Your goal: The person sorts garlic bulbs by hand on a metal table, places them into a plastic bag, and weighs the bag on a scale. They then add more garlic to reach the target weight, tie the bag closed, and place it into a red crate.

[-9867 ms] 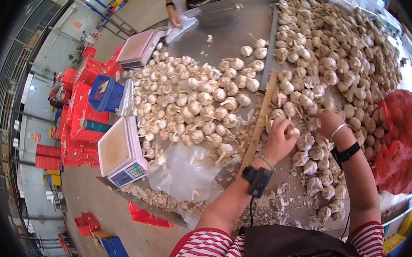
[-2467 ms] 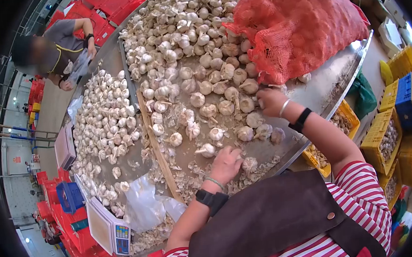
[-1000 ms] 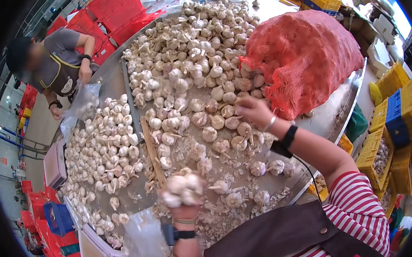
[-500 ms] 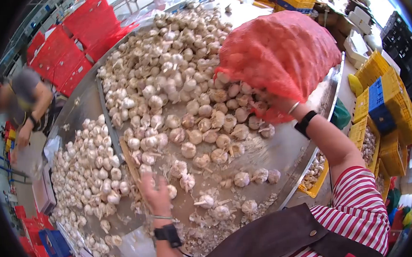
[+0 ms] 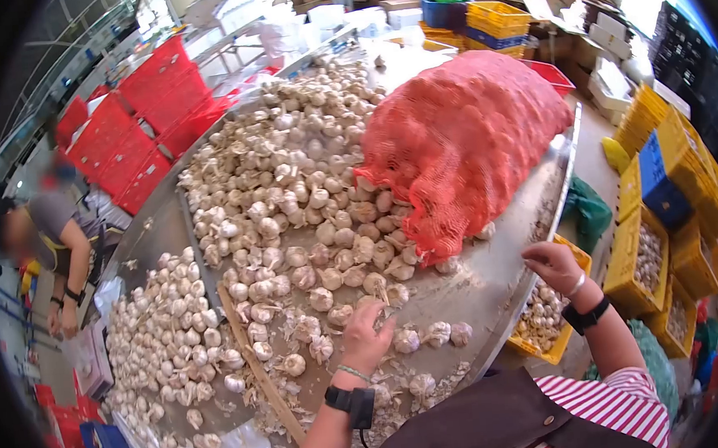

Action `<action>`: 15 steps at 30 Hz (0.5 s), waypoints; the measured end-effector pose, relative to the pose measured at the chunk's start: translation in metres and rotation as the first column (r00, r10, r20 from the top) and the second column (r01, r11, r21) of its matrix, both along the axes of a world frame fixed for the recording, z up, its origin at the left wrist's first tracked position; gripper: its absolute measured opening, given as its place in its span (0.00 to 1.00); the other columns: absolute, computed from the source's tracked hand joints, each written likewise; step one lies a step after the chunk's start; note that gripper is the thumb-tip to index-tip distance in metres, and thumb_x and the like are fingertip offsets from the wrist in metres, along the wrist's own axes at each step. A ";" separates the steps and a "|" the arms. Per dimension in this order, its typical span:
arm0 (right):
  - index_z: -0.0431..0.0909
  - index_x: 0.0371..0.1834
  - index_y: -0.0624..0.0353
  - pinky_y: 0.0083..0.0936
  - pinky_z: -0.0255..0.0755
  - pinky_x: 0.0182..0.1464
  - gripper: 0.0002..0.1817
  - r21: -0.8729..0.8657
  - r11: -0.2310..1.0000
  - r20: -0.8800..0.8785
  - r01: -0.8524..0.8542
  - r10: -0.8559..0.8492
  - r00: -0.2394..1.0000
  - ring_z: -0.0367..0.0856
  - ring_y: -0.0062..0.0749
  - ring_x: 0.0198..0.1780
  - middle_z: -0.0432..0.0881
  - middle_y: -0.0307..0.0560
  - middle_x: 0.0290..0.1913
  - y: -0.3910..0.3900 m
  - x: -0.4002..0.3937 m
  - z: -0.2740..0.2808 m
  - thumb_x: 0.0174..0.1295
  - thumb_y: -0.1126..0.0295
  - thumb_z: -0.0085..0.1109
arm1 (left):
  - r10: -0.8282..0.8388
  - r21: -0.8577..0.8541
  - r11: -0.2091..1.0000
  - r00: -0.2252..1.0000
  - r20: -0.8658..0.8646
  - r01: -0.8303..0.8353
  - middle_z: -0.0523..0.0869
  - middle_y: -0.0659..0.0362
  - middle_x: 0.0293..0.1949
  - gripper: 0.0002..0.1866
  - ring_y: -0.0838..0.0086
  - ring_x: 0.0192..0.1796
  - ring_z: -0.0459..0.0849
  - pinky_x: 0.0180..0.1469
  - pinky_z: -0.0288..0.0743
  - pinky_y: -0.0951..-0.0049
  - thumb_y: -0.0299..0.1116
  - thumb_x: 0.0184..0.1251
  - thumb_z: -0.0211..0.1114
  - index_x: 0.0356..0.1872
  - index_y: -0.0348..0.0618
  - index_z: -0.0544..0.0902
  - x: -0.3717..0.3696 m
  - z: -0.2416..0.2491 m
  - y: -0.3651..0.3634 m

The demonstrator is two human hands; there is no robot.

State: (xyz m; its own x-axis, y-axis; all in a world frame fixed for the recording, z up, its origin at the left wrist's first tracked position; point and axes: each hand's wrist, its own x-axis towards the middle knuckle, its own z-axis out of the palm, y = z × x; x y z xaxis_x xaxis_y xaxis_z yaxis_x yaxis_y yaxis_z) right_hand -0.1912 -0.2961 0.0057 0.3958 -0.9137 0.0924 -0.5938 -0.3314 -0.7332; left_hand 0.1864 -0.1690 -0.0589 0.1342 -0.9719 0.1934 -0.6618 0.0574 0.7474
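My left hand point(image 5: 369, 337) hovers low over the metal table, thumb apart from the bent fingers, beside loose garlic bulbs point(image 5: 321, 299); it holds nothing that I can see. To the right, my right hand point(image 5: 555, 267) is above the table's edge, near a yellow crate point(image 5: 561, 346) with garlic in it. Its fingers are loosely bent, with nothing visible in them. A red mesh sack point(image 5: 473, 133), bulging with contents, lies on its side at the table's right. Its gathered mouth end hangs over the garlic, and neither hand touches it.
A wooden strip point(image 5: 256, 360) and a metal divider separate the left garlic pile point(image 5: 162, 329) from the larger heap point(image 5: 286, 137). Yellow crates point(image 5: 628, 267) stand at right, red crates point(image 5: 133, 148) at far left. Another person point(image 5: 60, 236) is beyond the table's left side.
My right hand has let go of the sack and drawn back to the table's right edge. My left hand has moved right, away from the wooden strip. The sack's mouth now droops onto the garlic.
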 end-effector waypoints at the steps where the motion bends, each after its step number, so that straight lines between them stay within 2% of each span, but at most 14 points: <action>1: 0.82 0.40 0.64 0.23 0.76 0.38 0.07 0.038 0.998 0.000 0.040 -0.040 0.999 0.83 0.28 0.32 0.83 0.47 0.31 -0.007 -0.007 0.001 0.59 0.75 0.64 | -0.001 0.018 1.000 1.000 0.004 0.001 0.82 0.46 0.51 0.17 0.53 0.56 0.79 0.59 0.73 0.62 0.35 0.59 0.68 0.47 0.37 0.81 -0.003 0.001 -0.005; 2: 0.82 0.40 0.65 0.22 0.76 0.37 0.08 0.055 0.998 0.021 0.026 -0.028 0.999 0.81 0.25 0.31 0.83 0.46 0.29 -0.017 -0.008 0.003 0.58 0.76 0.64 | 0.022 0.015 1.000 0.999 0.031 -0.023 0.82 0.46 0.50 0.17 0.52 0.54 0.80 0.58 0.73 0.61 0.35 0.59 0.68 0.47 0.37 0.81 -0.004 0.000 -0.010; 5: 0.82 0.40 0.64 0.22 0.76 0.37 0.07 0.040 0.990 0.054 -0.138 0.136 0.989 0.82 0.27 0.31 0.83 0.47 0.30 -0.068 0.010 0.020 0.58 0.76 0.64 | 0.098 -0.063 0.994 0.985 0.141 -0.090 0.82 0.47 0.49 0.17 0.53 0.54 0.80 0.58 0.73 0.61 0.36 0.59 0.68 0.46 0.37 0.81 0.011 0.003 -0.031; 6: 0.82 0.40 0.63 0.23 0.76 0.37 0.07 -0.095 0.956 0.033 -0.279 0.283 0.958 0.83 0.30 0.32 0.83 0.49 0.31 -0.090 0.023 0.035 0.58 0.77 0.63 | 0.120 -0.036 0.993 0.983 0.138 -0.117 0.82 0.48 0.49 0.16 0.53 0.54 0.80 0.58 0.74 0.61 0.36 0.59 0.68 0.45 0.37 0.81 0.019 0.011 -0.040; 7: 0.81 0.39 0.63 0.24 0.76 0.36 0.07 -0.160 0.924 0.013 -0.347 0.354 0.935 0.83 0.33 0.33 0.83 0.50 0.32 -0.113 0.038 0.048 0.58 0.77 0.63 | 0.153 -0.035 0.988 0.978 0.141 -0.149 0.82 0.48 0.49 0.16 0.53 0.54 0.80 0.58 0.74 0.61 0.36 0.59 0.68 0.45 0.37 0.81 0.031 0.014 -0.048; 9: 0.80 0.40 0.62 0.26 0.76 0.36 0.08 -0.238 0.835 -0.072 -0.497 0.495 0.866 0.83 0.35 0.32 0.82 0.49 0.32 -0.162 0.068 0.080 0.57 0.77 0.63 | 0.260 -0.111 0.965 0.913 0.315 -0.236 0.81 0.46 0.48 0.17 0.51 0.51 0.80 0.56 0.74 0.57 0.37 0.57 0.68 0.44 0.37 0.80 0.062 0.018 -0.062; 11: 0.79 0.41 0.61 0.27 0.77 0.36 0.09 -0.320 0.734 -0.096 -0.599 0.604 0.791 0.83 0.38 0.33 0.82 0.49 0.33 -0.213 0.102 0.108 0.56 0.77 0.62 | 0.325 0.020 0.934 0.871 0.368 -0.357 0.78 0.45 0.55 0.20 0.53 0.60 0.76 0.63 0.69 0.59 0.41 0.63 0.65 0.50 0.38 0.79 0.087 0.048 -0.072; 12: 0.79 0.42 0.60 0.28 0.77 0.37 0.10 -0.294 0.722 -0.143 -0.627 0.615 0.775 0.83 0.39 0.34 0.83 0.48 0.34 -0.235 0.122 0.124 0.56 0.75 0.62 | 0.346 0.017 0.925 0.863 0.369 -0.379 0.78 0.45 0.55 0.20 0.53 0.60 0.76 0.63 0.69 0.59 0.41 0.63 0.65 0.50 0.38 0.79 0.099 0.063 -0.078; 13: 0.78 0.44 0.60 0.29 0.77 0.38 0.11 -0.269 0.710 -0.188 -0.651 0.624 0.758 0.83 0.40 0.35 0.83 0.48 0.34 -0.260 0.141 0.137 0.57 0.74 0.62 | 0.364 0.032 0.907 0.822 0.438 -0.419 0.77 0.44 0.56 0.22 0.53 0.61 0.75 0.64 0.68 0.59 0.43 0.64 0.64 0.52 0.37 0.78 0.111 0.077 -0.084; 15: 0.77 0.50 0.58 0.35 0.77 0.45 0.18 -0.255 0.650 -0.361 -0.716 0.623 0.694 0.84 0.45 0.41 0.84 0.50 0.39 -0.321 0.182 0.144 0.57 0.67 0.64 | 0.395 0.037 0.878 0.765 0.508 -0.478 0.76 0.44 0.57 0.23 0.52 0.62 0.74 0.64 0.67 0.60 0.45 0.66 0.63 0.53 0.36 0.77 0.131 0.101 -0.104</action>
State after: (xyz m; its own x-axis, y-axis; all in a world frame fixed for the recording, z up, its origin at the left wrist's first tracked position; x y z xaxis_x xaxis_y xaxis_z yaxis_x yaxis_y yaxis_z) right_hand -0.0097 -0.6172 0.1497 0.9359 -0.3069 0.1731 -0.2303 -0.9046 -0.3587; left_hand 0.3179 -0.2734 0.0424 0.4835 -0.8525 0.1985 -0.8564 -0.4138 0.3089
